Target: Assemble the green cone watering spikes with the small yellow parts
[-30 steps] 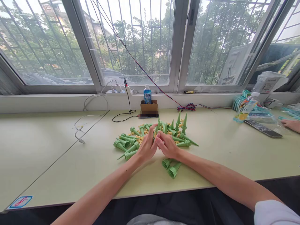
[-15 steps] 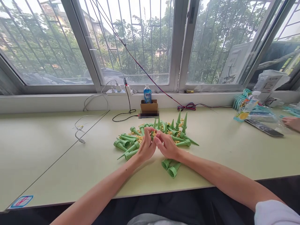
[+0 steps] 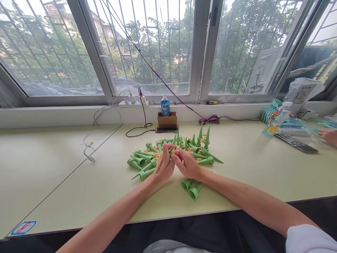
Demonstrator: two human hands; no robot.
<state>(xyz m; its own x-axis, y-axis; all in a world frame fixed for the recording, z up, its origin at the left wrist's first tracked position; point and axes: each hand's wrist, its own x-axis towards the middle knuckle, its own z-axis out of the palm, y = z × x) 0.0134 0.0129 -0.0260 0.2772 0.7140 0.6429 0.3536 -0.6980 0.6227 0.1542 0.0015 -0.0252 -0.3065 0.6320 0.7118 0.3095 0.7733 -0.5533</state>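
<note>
My left hand and my right hand meet over the front of a pile, thumbs and fingers pinched closely together. A small yellow plastic piece shows between the fingertips, with a bit of green beside it; the fingers hide most of what they grip. Around them lie several green plastic watering spikes with ribbed, hollow caps, some on their sides and some standing point up. More small yellow pieces are scattered among them. Two green spikes lie under my right wrist, open ends facing me.
Behind the pile, a blue-labelled bottle stands in a cardboard box. Cables and a power strip run along the sill. To the right are a drink bottle, a phone and another person's hand.
My hands keep almost the same pinched pose. At the far right, the other person's hand has moved slightly. The view has shifted a little.
</note>
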